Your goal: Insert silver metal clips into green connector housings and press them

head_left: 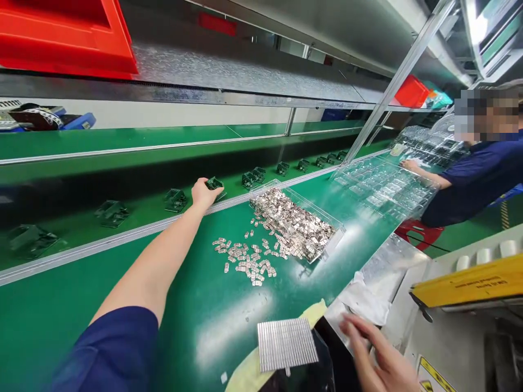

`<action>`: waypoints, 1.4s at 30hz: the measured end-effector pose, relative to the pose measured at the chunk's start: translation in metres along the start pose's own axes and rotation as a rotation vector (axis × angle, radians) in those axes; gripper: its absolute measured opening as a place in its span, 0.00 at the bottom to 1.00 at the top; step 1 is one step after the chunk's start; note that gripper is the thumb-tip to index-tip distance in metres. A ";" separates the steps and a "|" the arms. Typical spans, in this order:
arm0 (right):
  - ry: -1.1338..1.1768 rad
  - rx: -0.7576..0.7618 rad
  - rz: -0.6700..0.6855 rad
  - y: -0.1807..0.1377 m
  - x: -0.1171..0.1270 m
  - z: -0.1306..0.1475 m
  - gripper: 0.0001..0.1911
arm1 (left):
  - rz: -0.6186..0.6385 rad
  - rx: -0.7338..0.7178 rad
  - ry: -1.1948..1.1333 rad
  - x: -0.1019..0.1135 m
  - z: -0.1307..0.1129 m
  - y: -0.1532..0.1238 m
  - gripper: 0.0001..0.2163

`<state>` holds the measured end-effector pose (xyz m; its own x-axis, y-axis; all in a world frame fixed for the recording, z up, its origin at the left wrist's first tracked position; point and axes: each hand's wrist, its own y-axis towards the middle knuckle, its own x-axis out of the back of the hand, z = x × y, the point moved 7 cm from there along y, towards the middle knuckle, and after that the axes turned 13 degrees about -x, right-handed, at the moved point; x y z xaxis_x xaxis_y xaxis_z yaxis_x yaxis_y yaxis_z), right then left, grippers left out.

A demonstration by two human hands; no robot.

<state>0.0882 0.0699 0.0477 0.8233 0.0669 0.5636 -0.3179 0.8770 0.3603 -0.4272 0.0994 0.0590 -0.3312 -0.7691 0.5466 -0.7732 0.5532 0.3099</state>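
Observation:
My left hand [204, 195] reaches out over the green conveyor belt. Its thumb and fingers are closed around a clear, dark-looking plastic housing [214, 183] just at the belt's near edge. Low on the right, my right hand [382, 354] is blurred, its thumb and forefinger tips close together; whether anything sits between them does not show. Near it is a block of ribbed silver metal strips [286, 344] on a dark fixture. Small silver metal pieces [249, 258] lie loose on the green bench, beside a clear tray [337, 235] heaped with more of them.
Several similar plastic housings [175, 200] stand along the belt. Clear trays [379, 188] lie farther right, where a co-worker [482, 169] reaches over them. A metal shelf [245, 98] with a red bin [65, 41] hangs above. A yellow-edged machine [469, 280] stands at right.

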 end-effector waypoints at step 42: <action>0.534 -0.493 0.706 -0.023 -0.122 0.060 0.14 | 0.517 -0.441 0.115 0.093 0.043 -0.248 0.36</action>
<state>-0.0334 0.0129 0.0150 0.6630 0.7444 0.0792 -0.6833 0.6450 -0.3422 -0.2892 -0.1231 -0.0005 -0.5201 -0.3462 0.7808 -0.2312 0.9371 0.2614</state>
